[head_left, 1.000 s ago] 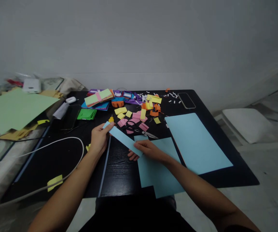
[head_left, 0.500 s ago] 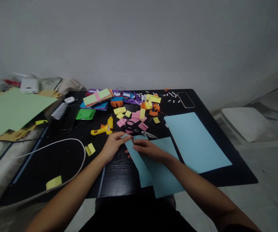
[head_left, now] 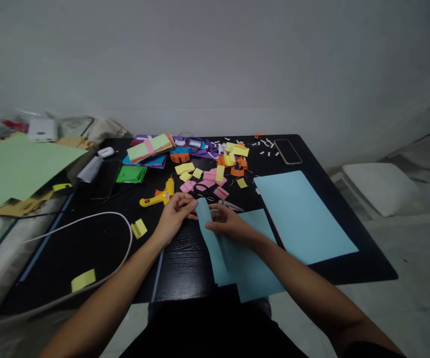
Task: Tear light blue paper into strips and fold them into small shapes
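A light-blue paper strip (head_left: 211, 243) hangs lengthwise toward my body, its far end up between my hands. My left hand (head_left: 175, 214) pinches that far end from the left, thumb and fingers closed on it. My right hand (head_left: 228, 223) curls in from the right, its thumb and fingers about the strip's right edge. Beneath the strip and my right forearm lies a cut light-blue sheet (head_left: 258, 276). Scissors (head_left: 232, 205) with dark handles lie just beyond my hands. A yellow glue gun (head_left: 158, 197) rests left of my left hand.
A larger light-blue sheet (head_left: 306, 219) lies at the right, a phone (head_left: 288, 151) behind it. Pink paper pieces (head_left: 220, 193) and yellow pieces (head_left: 184, 168) are scattered at the back. A white cable (head_left: 128, 238) loops at the left. A white stool (head_left: 381, 189) stands beyond the table (head_left: 185, 268).
The strip has swung from slanting between my two hands to pointing toward my body. My left hand has moved right and nearer my right hand, and the glue gun has come into fuller view.
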The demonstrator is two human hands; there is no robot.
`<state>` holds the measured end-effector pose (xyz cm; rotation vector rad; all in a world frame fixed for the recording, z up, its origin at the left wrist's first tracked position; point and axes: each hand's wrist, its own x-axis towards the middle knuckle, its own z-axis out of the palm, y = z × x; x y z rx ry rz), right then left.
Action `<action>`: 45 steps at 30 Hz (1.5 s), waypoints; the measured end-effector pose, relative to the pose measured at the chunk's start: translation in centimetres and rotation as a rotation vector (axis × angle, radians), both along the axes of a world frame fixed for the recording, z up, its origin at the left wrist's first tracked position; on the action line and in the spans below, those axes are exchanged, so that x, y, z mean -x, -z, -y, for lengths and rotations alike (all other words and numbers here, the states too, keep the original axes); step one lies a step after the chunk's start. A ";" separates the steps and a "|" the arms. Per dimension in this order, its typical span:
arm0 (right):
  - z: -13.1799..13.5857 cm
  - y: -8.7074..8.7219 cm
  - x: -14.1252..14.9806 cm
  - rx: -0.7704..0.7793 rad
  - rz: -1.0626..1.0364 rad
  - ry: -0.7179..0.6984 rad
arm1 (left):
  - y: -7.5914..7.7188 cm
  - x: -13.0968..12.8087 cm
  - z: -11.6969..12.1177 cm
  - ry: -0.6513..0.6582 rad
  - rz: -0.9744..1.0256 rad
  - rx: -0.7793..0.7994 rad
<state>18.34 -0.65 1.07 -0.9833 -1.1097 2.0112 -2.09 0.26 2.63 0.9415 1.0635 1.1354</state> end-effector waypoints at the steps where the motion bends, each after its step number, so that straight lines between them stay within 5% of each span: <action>1: 0.0 0.0 0.0 -0.016 0.013 0.010 | 0.0 0.0 0.0 0.017 -0.005 0.007; 14: -0.4 0.2 -0.2 -0.243 0.148 0.193 | -0.3 0.3 0.2 0.386 -0.193 -0.032; 21: -0.6 0.8 -0.2 -0.310 0.172 0.152 | -0.1 0.4 0.3 0.372 -0.387 -0.184; 32: -0.7 1.5 -0.3 -0.373 0.174 0.090 | 0.3 0.4 0.4 0.401 -0.421 -0.181; 45: -0.5 1.0 -0.1 -0.352 0.192 0.142 | 0.6 -0.7 1.3 0.213 -0.463 -0.250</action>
